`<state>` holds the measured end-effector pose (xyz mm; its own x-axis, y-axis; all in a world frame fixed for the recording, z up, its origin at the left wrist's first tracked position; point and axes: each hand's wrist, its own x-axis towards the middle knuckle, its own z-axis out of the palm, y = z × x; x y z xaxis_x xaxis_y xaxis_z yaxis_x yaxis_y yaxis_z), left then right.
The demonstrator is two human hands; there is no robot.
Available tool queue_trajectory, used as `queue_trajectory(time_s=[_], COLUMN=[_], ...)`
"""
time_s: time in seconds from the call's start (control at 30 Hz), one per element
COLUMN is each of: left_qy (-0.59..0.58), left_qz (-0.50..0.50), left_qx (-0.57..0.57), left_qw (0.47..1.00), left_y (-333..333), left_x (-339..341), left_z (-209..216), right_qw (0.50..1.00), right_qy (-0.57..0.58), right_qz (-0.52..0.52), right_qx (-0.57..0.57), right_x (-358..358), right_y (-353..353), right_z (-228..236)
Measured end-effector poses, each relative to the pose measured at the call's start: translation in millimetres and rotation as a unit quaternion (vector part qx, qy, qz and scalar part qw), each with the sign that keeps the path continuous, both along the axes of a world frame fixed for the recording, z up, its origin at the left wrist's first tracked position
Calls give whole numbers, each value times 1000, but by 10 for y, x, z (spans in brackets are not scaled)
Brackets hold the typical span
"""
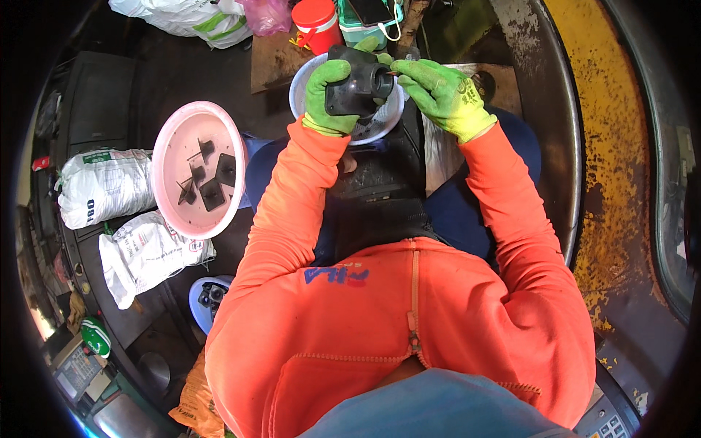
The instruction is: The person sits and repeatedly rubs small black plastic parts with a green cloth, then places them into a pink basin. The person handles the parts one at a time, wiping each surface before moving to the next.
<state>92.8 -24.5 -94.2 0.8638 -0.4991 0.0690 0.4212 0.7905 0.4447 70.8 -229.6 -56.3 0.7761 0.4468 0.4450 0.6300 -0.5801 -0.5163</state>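
My left hand point(326, 98), in a green and yellow glove, grips a black molded plastic part point(350, 91) with a flat flange and a round, tube-like opening. It is held up over a blue-rimmed basket point(298, 95) between my knees. My right hand point(443, 95), gloved the same way, is beside the tube opening with its fingers closed together. A thin reddish tip shows at those fingertips, against the part's edge. What the right fingers hold is too small to name.
At left stands a pink basin point(168, 157) with several black plastic pieces point(212, 194). Near it are white sacks point(109, 186) and a blue bowl point(198, 303) of dark parts. Ahead sit a red jug point(317, 25) and a teal container point(358, 29). A rusty yellow metal panel point(610, 160) runs along the right.
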Motion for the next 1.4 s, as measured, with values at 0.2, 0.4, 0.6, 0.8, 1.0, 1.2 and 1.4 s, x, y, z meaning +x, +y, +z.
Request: queue_trajectory(time_s=[0.2,0.4,0.6,0.8,1.0,1.2,1.4], left_qy=[-33,-78,-100,-183,-270,-392,-510], left_qz=[86,92,110,167,218,300,385], left_qx=[88,-3,-3,101,114,281,358], left_qw=[992,993,989,963,931,823,681], left_y=[45,54,29,31,26,91,143], left_x=[-99,-136,-152,-164,-120,-75,-29], left_z=[177,247,276,303,287,203,138], right_qw=[999,993,967,914,815,720,597], right_qy=[29,87,182,301,454,577,677], right_qz=[16,-1,2,33,44,41,63], right_qx=[17,80,178,270,357,384,425], right_x=[-43,-136,-247,-340,-405,-460,-454], right_y=[72,196,294,368,384,322,227], right_z=[-45,-102,-95,-4,119,262,330])
